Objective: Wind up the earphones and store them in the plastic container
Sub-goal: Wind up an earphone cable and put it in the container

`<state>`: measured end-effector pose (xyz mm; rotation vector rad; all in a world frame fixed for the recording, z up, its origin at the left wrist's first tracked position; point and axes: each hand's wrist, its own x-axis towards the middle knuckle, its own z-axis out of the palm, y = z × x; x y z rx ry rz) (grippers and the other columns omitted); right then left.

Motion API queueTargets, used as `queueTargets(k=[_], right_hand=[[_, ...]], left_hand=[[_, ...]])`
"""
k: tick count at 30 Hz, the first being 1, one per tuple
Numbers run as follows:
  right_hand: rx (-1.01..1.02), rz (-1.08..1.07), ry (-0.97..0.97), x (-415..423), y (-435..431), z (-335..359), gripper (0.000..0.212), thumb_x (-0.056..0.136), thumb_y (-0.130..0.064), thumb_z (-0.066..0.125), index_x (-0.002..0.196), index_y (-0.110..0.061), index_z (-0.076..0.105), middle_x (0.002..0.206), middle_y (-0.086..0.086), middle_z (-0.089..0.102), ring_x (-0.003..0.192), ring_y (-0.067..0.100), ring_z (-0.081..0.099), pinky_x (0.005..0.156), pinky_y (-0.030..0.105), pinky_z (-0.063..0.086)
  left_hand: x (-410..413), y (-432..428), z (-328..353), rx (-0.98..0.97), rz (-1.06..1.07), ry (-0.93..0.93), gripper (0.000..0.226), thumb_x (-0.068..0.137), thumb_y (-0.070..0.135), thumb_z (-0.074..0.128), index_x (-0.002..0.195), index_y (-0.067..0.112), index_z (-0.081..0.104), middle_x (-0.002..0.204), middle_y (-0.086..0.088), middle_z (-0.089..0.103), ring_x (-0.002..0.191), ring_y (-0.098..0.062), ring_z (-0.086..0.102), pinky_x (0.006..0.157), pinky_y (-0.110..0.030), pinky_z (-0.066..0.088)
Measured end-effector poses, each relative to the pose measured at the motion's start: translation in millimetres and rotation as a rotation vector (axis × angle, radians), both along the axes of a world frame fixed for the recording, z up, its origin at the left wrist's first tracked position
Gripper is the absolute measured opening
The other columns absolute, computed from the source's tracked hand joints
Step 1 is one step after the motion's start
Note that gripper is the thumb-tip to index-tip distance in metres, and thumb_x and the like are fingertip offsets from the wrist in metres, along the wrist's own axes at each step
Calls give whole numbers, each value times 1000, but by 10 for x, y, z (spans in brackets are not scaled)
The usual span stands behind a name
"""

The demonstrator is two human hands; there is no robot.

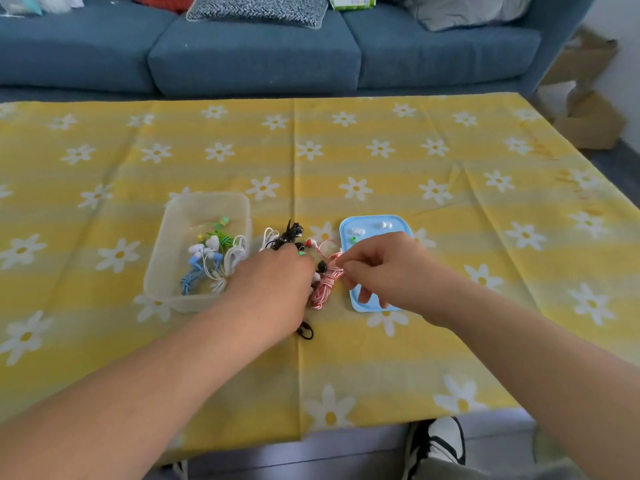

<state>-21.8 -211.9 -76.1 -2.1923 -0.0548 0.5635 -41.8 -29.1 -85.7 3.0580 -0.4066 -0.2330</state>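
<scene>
A clear plastic container (204, 202) stands left of centre on the table and holds several wound earphones in green, white and blue (214, 258). Between the container and a blue lid lies a loose pile: black earphones (289, 233), a white pair (270, 235) and a red-and-white striped pair (323, 287) wound into a bundle. My left hand (273, 285) lies over the near part of the pile, its fingertips hidden. My right hand (377, 268) pinches the red-and-white cord at the top of the bundle. A black cord loop (306, 330) pokes out below my left hand.
The blue lid (375, 225) lies to the right of the pile with small white and green ear tips on it. A yellow daisy cloth (450, 209) covers the table. A blue sofa (256, 53) runs behind it, and cardboard boxes (588, 109) stand at the far right.
</scene>
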Motion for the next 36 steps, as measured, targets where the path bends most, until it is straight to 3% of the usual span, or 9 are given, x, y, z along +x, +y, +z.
queueTargets(k=[4,8,10,13,15,18,20,27,36], right_hand=[[43,16,36,-37,-45,38,24,96,-15,55,98,-23,78,87,5,77,71,14,70,56,29,54],[126,11,42,-42,-12,65,22,95,-13,61,107,-23,76,79,0,72,59,5,63,61,24,56],[225,12,71,-51,36,83,25,94,-14,67,117,-22,72,87,-3,73,67,11,67,72,28,60],[428,17,164,-55,144,120,41,91,-9,72,130,-18,65,115,4,75,99,38,72,87,42,62],[548,50,204,-59,191,135,43,91,-3,69,132,-16,64,120,12,73,107,42,69,93,54,58],[674,13,254,-51,235,141,36,99,1,57,134,-10,61,119,19,73,103,33,73,100,60,52],[747,-48,285,-34,236,124,35,103,-2,53,137,-6,56,121,23,71,106,38,72,103,61,50],[874,-82,228,4,226,135,27,97,-3,57,121,3,68,95,26,70,82,36,71,84,41,59],[840,-173,192,-6,173,111,28,89,-4,66,116,6,70,108,39,68,96,41,66,99,54,52]], left_hand=[[64,145,168,-231,118,-4,9,88,23,58,93,19,51,84,2,60,79,-25,58,65,-37,44],[87,255,432,-726,385,0,6,91,21,60,95,25,58,75,4,67,61,-14,59,55,-27,47],[92,235,502,-996,517,101,11,96,15,53,100,21,61,74,-4,67,53,-14,56,43,-22,38],[80,249,518,-1332,577,305,28,93,2,44,108,10,66,68,-13,64,50,-25,56,47,-28,36],[61,249,518,-1448,551,431,28,91,0,42,106,3,66,71,-15,60,53,-28,55,48,-29,40],[35,251,539,-1486,512,495,15,99,15,52,94,6,62,67,-13,54,54,-27,55,51,-31,44],[21,256,528,-1452,478,461,23,101,26,59,89,6,61,61,-10,53,52,-26,56,50,-29,46],[5,278,518,-1495,438,518,15,104,11,55,117,8,61,68,-10,67,62,-27,66,54,-32,55],[26,249,443,-1433,454,445,11,102,17,60,109,12,68,82,-14,75,64,-24,67,61,-34,57]])
